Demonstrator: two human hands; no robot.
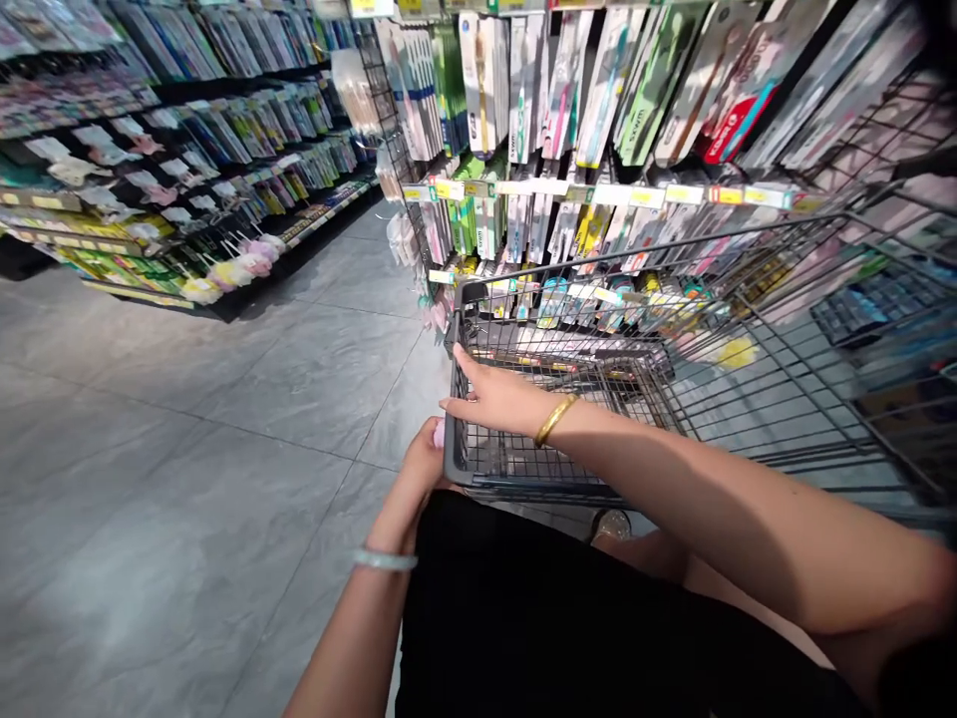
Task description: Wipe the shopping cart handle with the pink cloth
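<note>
A black wire shopping cart [454,439] stands in front of me, its end rim close to my body. My right hand [499,397], below a gold bangle, reaches across the basket and holds this rim. Its index finger and thumb lie over the rim, and the other fingers are mostly hidden. Beside the outer side of the rim is my left hand [425,454], its wrist in a pale bracelet. Its fingers are closed around a small pink thing [439,433], partly hidden by the rim and too small to name.
Racks of packaged toothbrushes [482,85] hang just beyond the cart, with price tags along the shelf edges. At left stands another shelf unit [224,130] with hanging packets and fluffy pastel items [239,267]. Grey tiled floor [186,479] lies between. My foot [613,524] is under the cart.
</note>
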